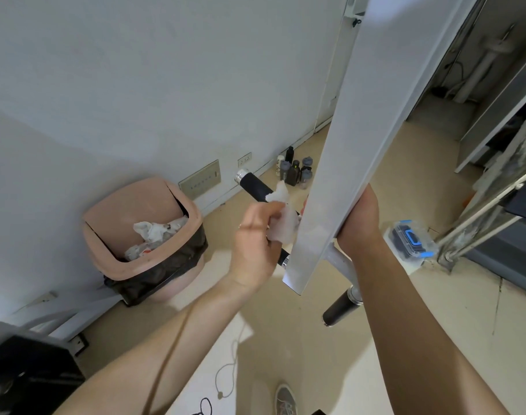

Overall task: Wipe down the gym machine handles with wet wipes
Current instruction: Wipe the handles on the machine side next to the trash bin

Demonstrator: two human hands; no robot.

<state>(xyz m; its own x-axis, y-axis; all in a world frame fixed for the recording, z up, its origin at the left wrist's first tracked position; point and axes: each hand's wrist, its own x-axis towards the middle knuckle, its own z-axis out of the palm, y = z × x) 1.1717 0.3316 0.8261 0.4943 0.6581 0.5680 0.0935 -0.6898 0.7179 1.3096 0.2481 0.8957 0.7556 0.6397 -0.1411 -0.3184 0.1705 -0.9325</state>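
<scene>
1. Wiping is under way: the left hand presses a bunched wet wipe around the black handle at frame centre.
2. The right hand grips the white machine panel, steadying it.
3. Likely next: slide the wipe toward the handle's metal tip, then the lower handle.

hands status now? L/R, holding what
Left hand: closed on the wet wipe, pressed against the black handle.
Right hand: closed around the edge of the grey machine bar.
</scene>
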